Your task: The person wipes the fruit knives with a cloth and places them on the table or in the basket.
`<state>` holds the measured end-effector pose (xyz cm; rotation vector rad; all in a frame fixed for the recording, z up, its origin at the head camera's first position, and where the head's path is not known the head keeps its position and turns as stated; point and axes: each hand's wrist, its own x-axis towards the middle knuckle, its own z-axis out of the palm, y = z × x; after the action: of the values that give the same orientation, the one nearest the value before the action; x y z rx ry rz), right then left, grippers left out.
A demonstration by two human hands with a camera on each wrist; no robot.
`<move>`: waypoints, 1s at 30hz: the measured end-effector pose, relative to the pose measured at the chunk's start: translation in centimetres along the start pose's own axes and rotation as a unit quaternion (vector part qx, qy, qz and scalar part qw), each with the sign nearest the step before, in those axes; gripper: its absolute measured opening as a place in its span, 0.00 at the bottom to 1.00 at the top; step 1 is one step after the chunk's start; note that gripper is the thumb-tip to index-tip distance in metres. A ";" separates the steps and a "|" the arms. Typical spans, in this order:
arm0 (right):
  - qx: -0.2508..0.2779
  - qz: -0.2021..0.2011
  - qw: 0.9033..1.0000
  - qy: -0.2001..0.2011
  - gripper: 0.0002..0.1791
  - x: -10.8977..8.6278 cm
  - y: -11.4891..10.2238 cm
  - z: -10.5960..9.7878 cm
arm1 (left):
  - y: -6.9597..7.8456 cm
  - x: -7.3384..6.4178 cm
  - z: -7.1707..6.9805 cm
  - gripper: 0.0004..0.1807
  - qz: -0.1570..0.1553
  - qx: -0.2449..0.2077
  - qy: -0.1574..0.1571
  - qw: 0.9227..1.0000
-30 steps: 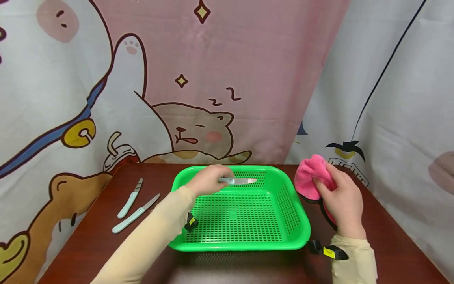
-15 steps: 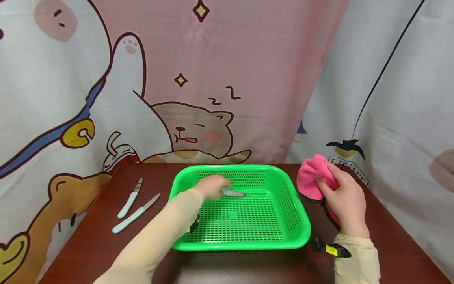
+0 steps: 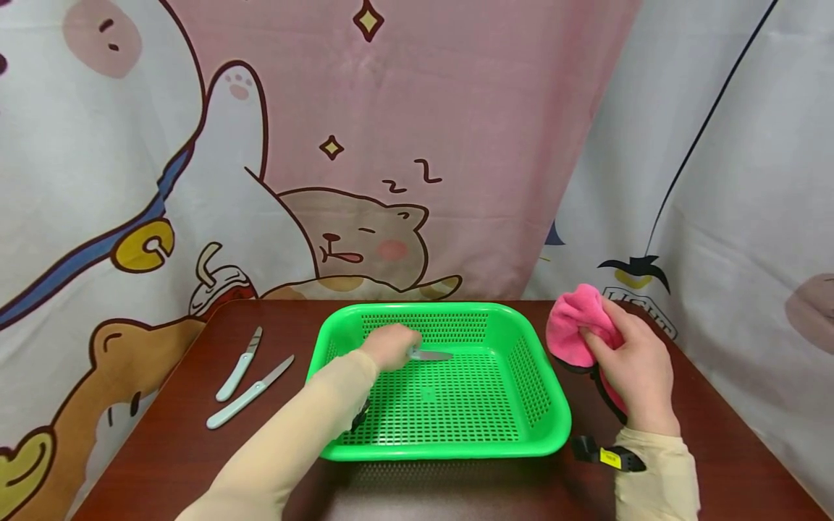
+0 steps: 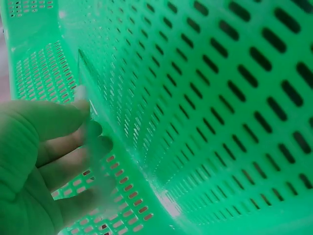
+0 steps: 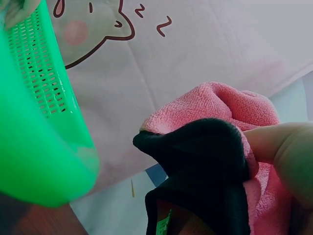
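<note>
In the head view my left hand (image 3: 391,346) is down inside the green plastic basket (image 3: 443,452), pinching a small fruit knife (image 3: 433,355) by its pale handle. The blade points right, low in the basket near the back wall. Thumb and fingers meet on the handle in the left wrist view, where the knife (image 4: 97,166) is blurred and tinted green. To the basket's right, my right hand (image 3: 635,362) grips a bunched pink cloth (image 3: 580,325) with dark edging. The right wrist view shows the thumb pressed against the cloth (image 5: 215,103).
Two more pale-handled knives, a shorter one (image 3: 239,365) and a longer one (image 3: 250,392), lie on the brown table (image 3: 176,463) left of the basket. A patterned cloth backdrop (image 3: 489,145) hangs behind the table.
My left hand has lowered the knife from near rim height into the basket, then stayed almost still. My right hand, with the pink cloth, has shifted slightly right.
</note>
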<state>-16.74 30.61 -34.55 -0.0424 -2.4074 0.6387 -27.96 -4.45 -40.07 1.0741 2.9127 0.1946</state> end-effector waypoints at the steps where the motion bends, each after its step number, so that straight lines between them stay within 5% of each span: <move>1: 0.000 0.000 1.000 -0.001 0.34 0.0 0.0 0.0 | 0.0 0.0 -0.1 0.13 -0.002 0.003 -0.002 1.000; 6: 0.001 0.002 1.000 -0.005 0.34 0.0 -0.2 -0.1 | -0.3 -0.1 -0.4 0.26 -0.020 -0.003 -0.019 1.000; 14: 0.000 0.008 1.000 -0.013 0.34 -0.1 -0.1 -0.3 | -0.5 -0.7 -2.3 0.26 -0.011 -0.008 -0.014 1.000; 21: 0.003 0.015 1.000 -0.011 0.35 0.0 0.1 -0.4 | 0.0 -2.4 -6.3 0.27 0.003 -0.065 0.057 0.996; 30: 0.005 0.014 1.000 -0.009 0.34 0.0 -0.1 -0.3 | -0.4 -6.9 -10.1 0.24 -0.008 -0.122 0.186 0.975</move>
<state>-16.56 30.69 -34.30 -0.0656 -2.4254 0.6669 -23.74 -10.30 -30.21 1.0723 3.0951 0.8149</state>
